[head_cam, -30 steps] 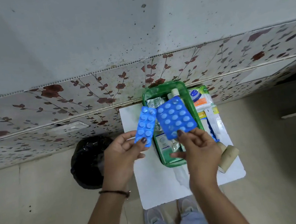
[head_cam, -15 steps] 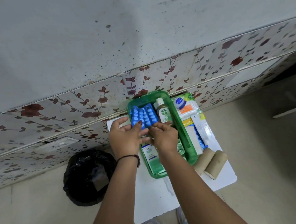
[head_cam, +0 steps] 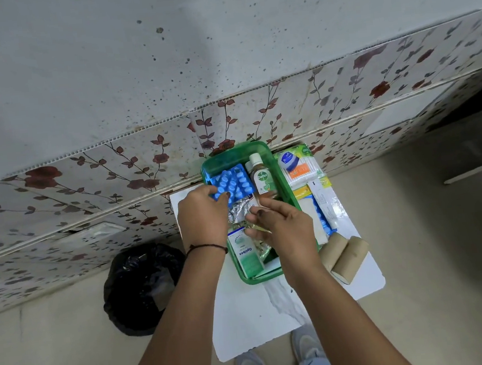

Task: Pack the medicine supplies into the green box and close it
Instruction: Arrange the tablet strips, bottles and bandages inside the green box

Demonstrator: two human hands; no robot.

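Observation:
The green box (head_cam: 232, 154) stands open on a small white table (head_cam: 247, 317). Inside lie two blue blister packs (head_cam: 235, 181), a Dettol bottle (head_cam: 263, 177), crumpled foil strips (head_cam: 238, 210) and a white-green Optibex carton (head_cam: 247, 253). My left hand (head_cam: 203, 218) pinches the near edge of the blue blister packs, which rest in the box's far left corner. My right hand (head_cam: 283, 225) hovers over the middle of the box with loosely spread fingers, holding nothing that I can see.
Right of the box lie a Vaseline jar (head_cam: 287, 160), a cotton-bud pack (head_cam: 302, 172), a white tube (head_cam: 324, 203), a blue strip (head_cam: 321, 218) and two beige bandage rolls (head_cam: 345, 256). A black bin bag (head_cam: 144, 288) sits on the floor at left. A tiled wall is close behind.
Both hands brought the two blue blister packs down from above into the box's far left corner. My right hand has since let go and drawn back toward me.

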